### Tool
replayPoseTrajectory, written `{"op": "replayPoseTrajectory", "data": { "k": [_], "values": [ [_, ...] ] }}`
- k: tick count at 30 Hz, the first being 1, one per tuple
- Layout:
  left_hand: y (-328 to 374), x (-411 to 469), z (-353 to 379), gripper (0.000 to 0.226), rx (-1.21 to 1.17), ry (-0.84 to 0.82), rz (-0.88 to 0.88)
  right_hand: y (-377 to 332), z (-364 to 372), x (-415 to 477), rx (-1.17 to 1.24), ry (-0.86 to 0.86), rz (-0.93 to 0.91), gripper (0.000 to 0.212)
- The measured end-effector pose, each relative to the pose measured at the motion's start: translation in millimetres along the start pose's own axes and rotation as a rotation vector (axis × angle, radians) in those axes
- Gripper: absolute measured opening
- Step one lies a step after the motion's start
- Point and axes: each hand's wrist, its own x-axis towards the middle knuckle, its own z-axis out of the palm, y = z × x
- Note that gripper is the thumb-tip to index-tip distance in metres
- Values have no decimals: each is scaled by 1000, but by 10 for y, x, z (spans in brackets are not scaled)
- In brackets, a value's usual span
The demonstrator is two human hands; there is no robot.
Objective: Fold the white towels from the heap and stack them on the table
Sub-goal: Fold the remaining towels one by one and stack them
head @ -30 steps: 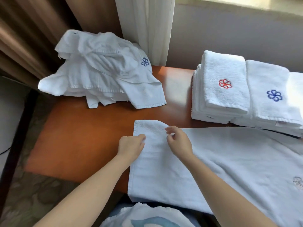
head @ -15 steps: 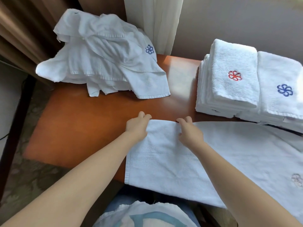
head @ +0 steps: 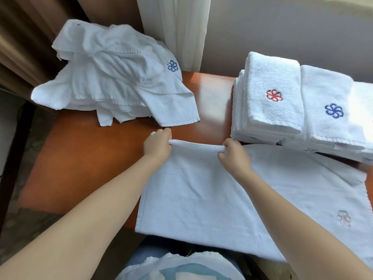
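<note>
white terry is bunched in both your fists: your left hand [head: 158, 145] curls its fingers over the far edge of the spread towel [head: 201, 195] at its left corner, and your right hand [head: 234, 156] grips the same edge a little further along, knuckles up, so the hem between them stands as a small raised ridge. the rest of that towel lies flat on the table [head: 84, 162], a glossy orange-brown wooden top with a soft shine across the middle. beyond your left hand, at the far left corner, sits the heap [head: 113, 77] of rumpled towels, one blue flower mark showing and one flap trailing toward you. beyond your right hand stands a folded stack [head: 270, 98] topped with a red flower mark, and touching it on the right a second stack [head: 331, 112] with a blue one. behind the table hang a white curtain [head: 181, 27] and a brown drape [head: 24, 37], with a pale wall [head: 282, 27] to the right and a dark patterned floor [head: 12, 219] on the left. the spread towel's long axis runs left to right across the table, slanting nearer to you at the right; its short left end faces the bare wood, its near long edge hangs past the table's front, and a faint flower mark [head: 344, 218] lies near the right end, which runs out of view.
</note>
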Motion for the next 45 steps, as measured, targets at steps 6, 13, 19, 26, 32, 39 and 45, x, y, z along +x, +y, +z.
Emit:
{"op": "replayPoseTrajectory", "data": {
  "k": [6, 13, 19, 26, 32, 39, 45],
  "values": [
    [33, 328, -321, 17, -135, 154, -34, -165, -78, 86, 172, 125, -115, 10],
    [17, 361, -447, 18, -137, 184, -20, -225, -169, 99, 151, 199, -107, 13],
    [-200, 264, -439, 21, -117, 146, -7, -124, -177, -40, -272, 178, -77, 18],
    [-480, 160, -398, 20, -57, 84, 35, -151, 2, -258, -336, 93, -256, 20],
    [-644, 52, -297, 19, -50, 35, 52, -359, 264, -329, -379, -18, -173, 54],
    [-793, -20, -214, 18, -31, 26, 67, -329, 375, -389, -374, 232, -200, 14],
    [-906, -65, -150, 20, 5, -42, 69, -285, 370, -574, -240, -1, -372, 19]
  ]
}}
